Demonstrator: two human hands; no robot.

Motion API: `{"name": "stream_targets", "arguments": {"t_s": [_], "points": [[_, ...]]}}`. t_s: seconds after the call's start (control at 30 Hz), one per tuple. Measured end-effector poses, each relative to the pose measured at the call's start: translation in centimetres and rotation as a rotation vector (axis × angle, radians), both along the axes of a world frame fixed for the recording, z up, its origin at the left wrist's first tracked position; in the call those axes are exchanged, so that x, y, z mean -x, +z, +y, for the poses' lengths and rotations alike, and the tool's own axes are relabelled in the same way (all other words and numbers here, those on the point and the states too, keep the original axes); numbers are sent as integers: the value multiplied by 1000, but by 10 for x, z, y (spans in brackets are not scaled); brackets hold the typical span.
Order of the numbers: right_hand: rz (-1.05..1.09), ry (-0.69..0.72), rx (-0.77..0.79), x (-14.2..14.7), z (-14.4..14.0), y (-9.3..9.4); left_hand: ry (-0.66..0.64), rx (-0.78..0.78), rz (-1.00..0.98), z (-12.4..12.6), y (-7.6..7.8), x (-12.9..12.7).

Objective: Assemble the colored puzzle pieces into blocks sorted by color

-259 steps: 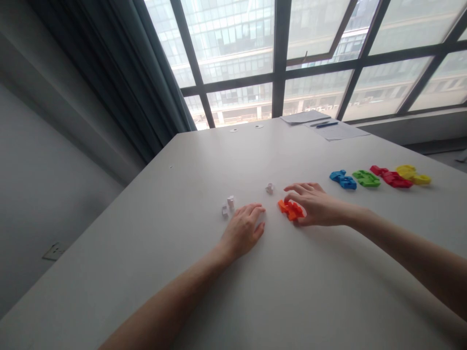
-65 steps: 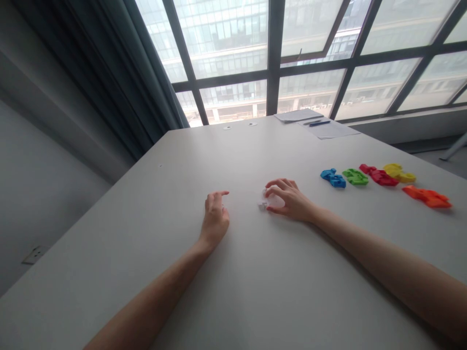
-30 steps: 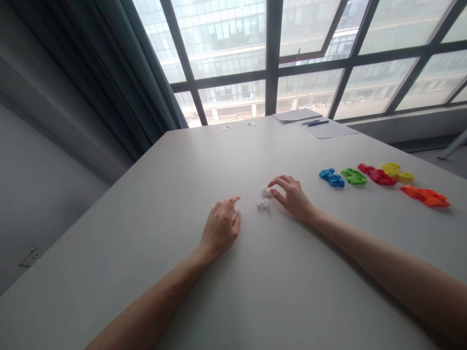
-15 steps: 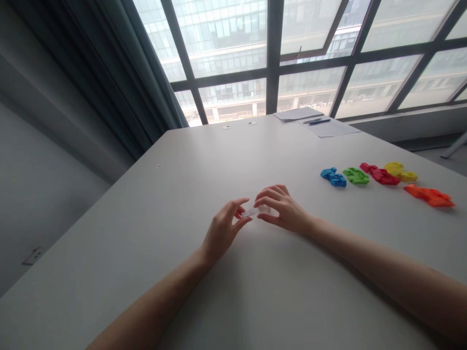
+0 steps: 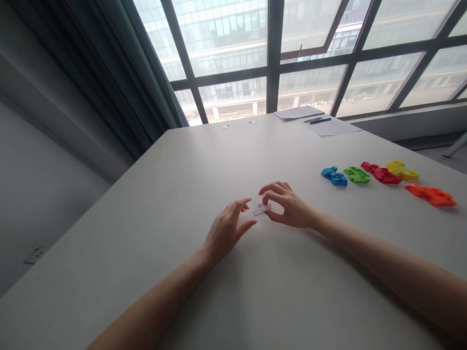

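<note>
My right hand (image 5: 288,208) pinches small white plastic pieces (image 5: 260,208) between thumb and fingers, just above the white table (image 5: 204,160). My left hand (image 5: 226,231) hovers close to the left of them, fingers spread and empty, its fingertips almost touching the pieces. Both forearms reach in from the bottom edge of the view.
At the right of the table lie a row of coloured pieces: blue (image 5: 333,176), green (image 5: 356,174), red (image 5: 380,173), yellow (image 5: 402,170) and orange (image 5: 431,195). Sheets of paper (image 5: 317,121) with a pen sit at the far edge by the window.
Half a second ago both hands held the white pieces together. Now my left hand has let go and opened, and my right hand keeps the pieces.
</note>
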State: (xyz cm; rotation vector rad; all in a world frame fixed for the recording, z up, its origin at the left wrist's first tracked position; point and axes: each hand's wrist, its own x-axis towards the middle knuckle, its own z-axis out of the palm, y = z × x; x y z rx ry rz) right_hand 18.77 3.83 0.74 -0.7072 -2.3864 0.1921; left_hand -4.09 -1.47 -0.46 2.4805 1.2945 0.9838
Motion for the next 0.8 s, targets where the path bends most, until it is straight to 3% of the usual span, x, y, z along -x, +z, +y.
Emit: {"name": "stream_targets", "arguments": {"t_s": [0.17, 0.3, 0.47, 0.67, 0.8], "points": [[75, -233, 19, -22, 22, -3, -34, 15, 89, 1, 1, -1], [23, -248, 19, -35, 33, -5, -121, 46, 211, 1, 2, -4], [-32, -285, -25, -41, 37, -6, -136, 117, 349, 1, 7, -6], [-1, -596, -23, -46, 48, -18, -144, 172, 420, 2, 9, -8], [-91, -666, 22, -48, 51, -23, -143, 170, 418, 2, 9, -8]]}}
